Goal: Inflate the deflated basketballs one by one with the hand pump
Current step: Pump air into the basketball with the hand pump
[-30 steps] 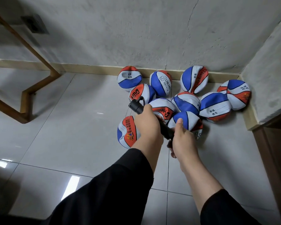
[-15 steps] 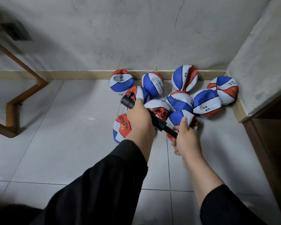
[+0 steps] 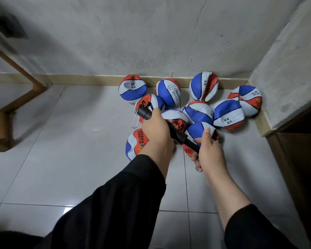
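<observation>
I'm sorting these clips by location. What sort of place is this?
Probably an indoor corner of a plain room: rough plastered wall, glossy tiled floor, and deflated basketballs heaped against the baseboard.

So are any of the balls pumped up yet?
Not yet, it seems. The basketballs piled in the corner all look dented and saggy. The hand pump is in hand: the left hand grips its barrel, the right hand holds its handle end. It isn't connected to any ball, so every ball is left.
</observation>
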The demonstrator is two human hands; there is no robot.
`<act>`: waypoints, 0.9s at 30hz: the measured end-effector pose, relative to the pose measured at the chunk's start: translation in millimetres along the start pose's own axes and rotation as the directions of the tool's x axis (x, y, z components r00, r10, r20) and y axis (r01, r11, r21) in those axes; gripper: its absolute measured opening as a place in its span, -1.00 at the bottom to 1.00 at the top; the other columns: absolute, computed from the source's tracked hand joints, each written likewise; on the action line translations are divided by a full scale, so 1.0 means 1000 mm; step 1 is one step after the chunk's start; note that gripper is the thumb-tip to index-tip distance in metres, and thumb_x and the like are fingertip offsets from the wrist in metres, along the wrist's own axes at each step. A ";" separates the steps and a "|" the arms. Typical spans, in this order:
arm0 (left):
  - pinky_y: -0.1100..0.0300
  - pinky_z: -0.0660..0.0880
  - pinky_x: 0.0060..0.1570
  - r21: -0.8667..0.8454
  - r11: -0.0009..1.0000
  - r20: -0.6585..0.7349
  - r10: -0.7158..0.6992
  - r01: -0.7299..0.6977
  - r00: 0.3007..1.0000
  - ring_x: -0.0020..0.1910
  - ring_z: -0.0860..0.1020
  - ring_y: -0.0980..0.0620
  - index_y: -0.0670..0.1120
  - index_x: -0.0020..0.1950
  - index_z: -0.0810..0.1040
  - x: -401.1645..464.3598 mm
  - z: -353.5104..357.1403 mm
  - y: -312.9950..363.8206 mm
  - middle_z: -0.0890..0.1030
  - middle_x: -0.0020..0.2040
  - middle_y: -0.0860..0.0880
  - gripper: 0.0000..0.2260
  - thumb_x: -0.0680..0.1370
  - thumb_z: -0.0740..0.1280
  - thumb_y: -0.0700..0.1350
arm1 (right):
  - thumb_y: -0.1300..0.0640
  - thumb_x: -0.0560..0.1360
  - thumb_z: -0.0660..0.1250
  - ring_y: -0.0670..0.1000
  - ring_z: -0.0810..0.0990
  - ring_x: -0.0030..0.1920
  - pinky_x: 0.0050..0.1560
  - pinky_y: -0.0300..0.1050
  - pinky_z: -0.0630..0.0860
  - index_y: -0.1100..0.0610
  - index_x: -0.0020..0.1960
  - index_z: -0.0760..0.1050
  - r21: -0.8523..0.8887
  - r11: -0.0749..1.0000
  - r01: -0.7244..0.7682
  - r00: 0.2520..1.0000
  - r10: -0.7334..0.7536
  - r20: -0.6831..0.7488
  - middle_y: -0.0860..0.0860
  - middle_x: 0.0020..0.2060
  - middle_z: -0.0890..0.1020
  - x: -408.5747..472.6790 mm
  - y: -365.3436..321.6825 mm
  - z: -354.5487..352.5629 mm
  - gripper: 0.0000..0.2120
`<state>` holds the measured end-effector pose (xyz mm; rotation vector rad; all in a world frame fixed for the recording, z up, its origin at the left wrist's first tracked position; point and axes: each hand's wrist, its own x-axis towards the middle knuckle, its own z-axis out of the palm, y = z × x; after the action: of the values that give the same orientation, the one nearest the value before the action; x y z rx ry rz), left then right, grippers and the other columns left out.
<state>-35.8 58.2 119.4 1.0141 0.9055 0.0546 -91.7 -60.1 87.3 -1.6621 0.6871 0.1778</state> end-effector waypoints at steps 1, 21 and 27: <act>0.24 0.44 -0.42 -0.012 1.000 -0.011 0.006 -0.006 1.000 -0.43 0.48 0.00 -0.13 0.00 0.52 0.005 -0.002 0.003 0.55 -0.22 -0.14 -0.84 0.61 0.30 -0.04 | -0.30 0.67 -0.02 0.01 0.34 -0.62 -0.59 -0.26 0.23 0.15 0.05 0.58 0.018 1.000 -0.023 1.000 0.023 -0.008 0.25 -0.35 0.58 -0.001 0.002 -0.002 -0.40; 0.22 0.43 -0.36 0.012 0.999 -0.042 0.033 -0.033 0.999 -0.30 0.49 -0.09 -0.19 -0.01 0.59 0.009 0.022 -0.009 0.52 -0.27 -0.12 -0.77 0.57 0.33 -0.02 | -0.31 0.67 -0.02 0.00 0.35 -0.64 -0.58 -0.27 0.25 0.17 0.02 0.59 -0.038 0.999 0.014 0.998 -0.011 0.064 0.15 -0.46 0.54 0.025 -0.002 0.006 -0.37; 0.21 0.43 -0.43 -0.042 0.998 -0.092 0.040 -0.044 0.995 -0.46 0.48 -0.04 -0.17 -0.10 0.48 0.033 0.018 0.025 0.51 -0.46 -0.09 -0.80 0.62 0.28 -0.06 | -0.23 0.70 0.01 -0.08 0.31 -0.68 -0.60 -0.29 0.20 0.20 0.10 0.60 0.025 0.999 -0.038 0.998 0.036 0.056 0.16 -0.43 0.49 0.032 0.002 -0.009 -0.42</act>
<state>6.4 73.1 121.3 0.9956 0.9621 0.1563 -69.2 -79.0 72.5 -1.6140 0.6758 0.2393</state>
